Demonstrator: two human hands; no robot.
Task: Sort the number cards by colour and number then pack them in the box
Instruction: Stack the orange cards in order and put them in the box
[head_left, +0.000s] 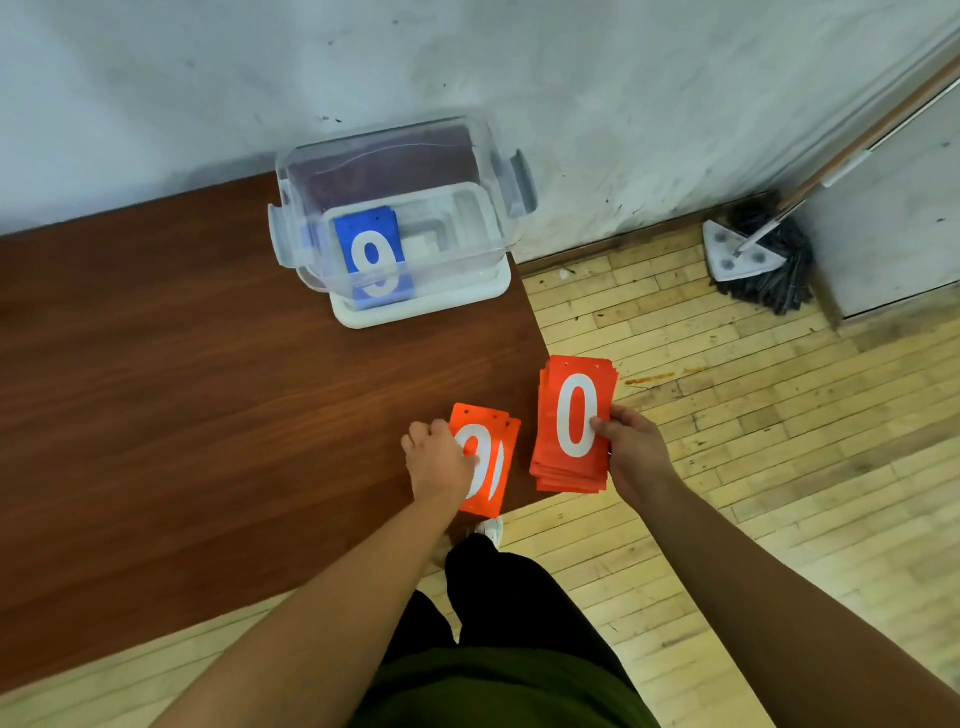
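Observation:
My right hand (631, 452) holds a thick stack of orange number cards (571, 415) past the table's right edge, thumb on the top card, which shows a white 0. My left hand (441, 460) grips a few more orange cards (491, 462) lying on the table's near right corner; white digits show on them, partly covered by my fingers. A clear plastic box (400, 208) stands at the far right of the table on its white lid (415, 306). A blue card with a white 9 (371, 249) lies inside the box.
The brown wooden table (208, 389) stands against a pale wall. To the right is a light wood-strip floor, with a mop (758, 254) leaning in the far corner. My legs are below, near the table's corner.

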